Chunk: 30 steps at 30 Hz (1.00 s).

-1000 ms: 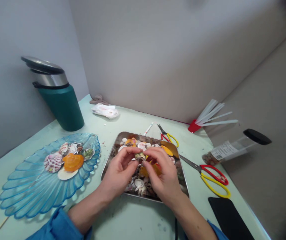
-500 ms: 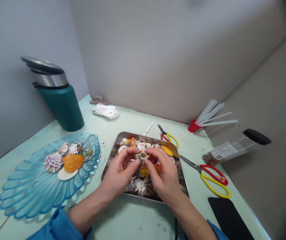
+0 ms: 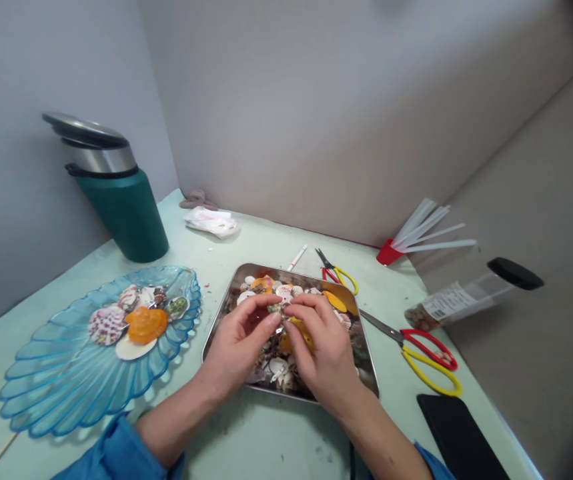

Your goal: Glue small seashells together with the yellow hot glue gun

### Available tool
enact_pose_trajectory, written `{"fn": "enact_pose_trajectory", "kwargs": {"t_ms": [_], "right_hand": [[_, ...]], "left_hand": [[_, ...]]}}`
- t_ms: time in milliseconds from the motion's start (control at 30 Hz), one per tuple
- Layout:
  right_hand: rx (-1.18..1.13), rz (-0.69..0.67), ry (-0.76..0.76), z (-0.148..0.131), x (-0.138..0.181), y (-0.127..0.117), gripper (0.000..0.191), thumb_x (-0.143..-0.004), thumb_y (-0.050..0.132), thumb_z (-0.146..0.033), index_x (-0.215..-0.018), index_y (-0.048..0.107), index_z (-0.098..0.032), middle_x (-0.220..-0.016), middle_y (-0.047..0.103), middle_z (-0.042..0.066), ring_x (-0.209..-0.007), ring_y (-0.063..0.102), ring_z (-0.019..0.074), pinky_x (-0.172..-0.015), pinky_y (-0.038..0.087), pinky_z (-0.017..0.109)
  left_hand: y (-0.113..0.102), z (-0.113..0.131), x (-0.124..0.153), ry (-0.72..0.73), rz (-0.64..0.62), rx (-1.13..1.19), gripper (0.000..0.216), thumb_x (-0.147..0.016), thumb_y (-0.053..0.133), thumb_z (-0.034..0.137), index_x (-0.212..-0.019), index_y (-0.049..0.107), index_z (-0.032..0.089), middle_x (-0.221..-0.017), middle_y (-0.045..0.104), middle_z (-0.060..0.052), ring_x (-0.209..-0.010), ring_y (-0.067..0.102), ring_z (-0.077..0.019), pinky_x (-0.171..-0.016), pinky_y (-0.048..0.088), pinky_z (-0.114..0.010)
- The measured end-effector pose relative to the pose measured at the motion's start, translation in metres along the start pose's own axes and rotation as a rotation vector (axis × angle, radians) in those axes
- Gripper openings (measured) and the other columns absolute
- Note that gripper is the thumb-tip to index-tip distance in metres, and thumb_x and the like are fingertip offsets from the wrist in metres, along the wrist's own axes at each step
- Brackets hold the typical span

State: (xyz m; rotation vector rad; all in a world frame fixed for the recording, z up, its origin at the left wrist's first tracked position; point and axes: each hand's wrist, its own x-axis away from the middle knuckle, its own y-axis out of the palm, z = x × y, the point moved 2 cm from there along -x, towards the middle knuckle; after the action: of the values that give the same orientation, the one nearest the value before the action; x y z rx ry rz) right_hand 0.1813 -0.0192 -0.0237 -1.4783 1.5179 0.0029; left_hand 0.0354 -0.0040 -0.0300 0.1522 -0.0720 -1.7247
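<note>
Over a metal tray [image 3: 372, 373] of mixed seashells, my two hands meet fingertip to fingertip. A small greenish seashell [image 3: 275, 308] is pinched between the thumb and index finger of my left hand [image 3: 236, 340]. My right hand [image 3: 323, 343] is closed too, its thumb and fingertips at the shell's right side; the fingers hide part of the shell. Below them in the tray lie a yellow-orange shell [image 3: 296, 339], white shells [image 3: 280, 368] and another yellow shell [image 3: 335, 301].
On the left, a blue scalloped glass dish [image 3: 66, 373] bears several shells, an orange one [image 3: 147, 325] among them. Behind it stands a green bottle [image 3: 126, 213]. To the right are large scissors [image 3: 409, 340], small scissors [image 3: 335, 270], a clear jar [image 3: 461, 303], a red cup [image 3: 389, 253] of sticks and a black flat object [image 3: 459, 437].
The shell has turned between my fingers, and its round pale opening no longer shows. My right fingers have shifted slightly and curled; my left hand has barely moved.
</note>
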Motion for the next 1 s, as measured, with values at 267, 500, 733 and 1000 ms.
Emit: {"fn": "enact_pose_trajectory", "kwargs": {"t_ms": [267,500,733,1000], "right_hand": [[-0.105,-0.06,0.067,0.0044,-0.0019,-0.0001,0.018,-0.088,0.05,-0.008,-0.101,0.06,-0.016,-0.108,0.053,0.011,-0.102,0.055,0.0207,-0.089,0.046,0.035],[-0.254,-0.116,0.128,0.0033,-0.0026,-0.0036,0.013,-0.09,0.049,-0.009,-0.092,0.058,-0.018,-0.11,0.052,0.009,-0.105,0.053,0.0192,-0.09,0.043,0.033],[-0.324,-0.137,0.16,0.002,-0.0053,-0.0052,0.012,-0.091,0.049,-0.01,-0.089,0.056,-0.02,-0.111,0.054,0.006,-0.107,0.053,0.0173,-0.093,0.04,0.031],[-0.282,0.018,0.19,0.0055,-0.0027,-0.0031,0.011,-0.086,0.059,-0.011,-0.092,0.06,-0.02,-0.095,0.063,0.004,-0.088,0.06,0.0168,-0.079,0.047,0.029]], "left_hand": [[-0.0012,-0.0054,-0.0023,-0.001,-0.044,-0.03,0.03,-0.082,0.064,0.028,-0.109,0.063,0.017,-0.113,0.066,-0.009,-0.103,0.061,-0.0224,-0.092,0.046,-0.034],[-0.0001,-0.0007,-0.0011,0.032,-0.089,-0.039,0.025,-0.085,0.061,0.028,-0.108,0.066,0.019,-0.115,0.067,-0.007,-0.108,0.06,-0.021,-0.095,0.044,-0.031],[0.0009,-0.0001,0.0,0.007,-0.075,0.012,0.029,-0.085,0.062,0.03,-0.112,0.062,0.02,-0.115,0.067,-0.005,-0.105,0.06,-0.019,-0.088,0.048,-0.026],[0.0017,0.0012,-0.0008,0.021,-0.073,0.011,0.024,-0.086,0.06,0.028,-0.108,0.062,0.018,-0.111,0.068,-0.007,-0.102,0.062,-0.0187,-0.088,0.049,-0.027]]}}
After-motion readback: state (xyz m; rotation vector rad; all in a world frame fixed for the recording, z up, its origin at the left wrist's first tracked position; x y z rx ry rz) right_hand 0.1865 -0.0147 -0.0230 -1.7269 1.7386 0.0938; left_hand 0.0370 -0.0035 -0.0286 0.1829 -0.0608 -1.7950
